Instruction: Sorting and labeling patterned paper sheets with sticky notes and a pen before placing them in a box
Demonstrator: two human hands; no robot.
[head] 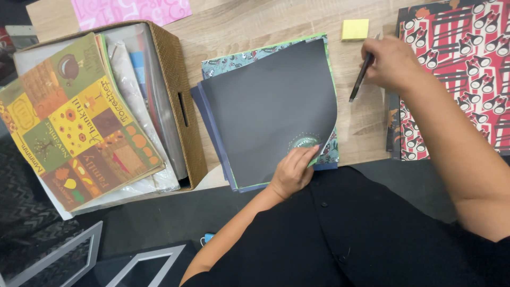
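Left hand [293,171] rests palm-down at the near corner of a dark grey paper sheet [268,106], fingers curled loosely and pinching the curled lower-right edge next to a round green sticker [304,142]. The sheet tops a stack of patterned scrapbook paper [239,59] on the wooden table [244,24], near the table's front edge – a teal print and a navy sheet peek out below it.

Right hand [390,61] closed around a black pen [361,77], tip pointing down toward the table just right of the stack. A yellow sticky-note pad [355,29] lies just above the pen. Red-and-black patterned paper [462,64] lies under the right forearm – right side of the table.

Left of the stack, a woven brown box [183,101] holds autumn-themed paper [74,117] in plastic sleeves. Pink paper [130,10] at the far edge.
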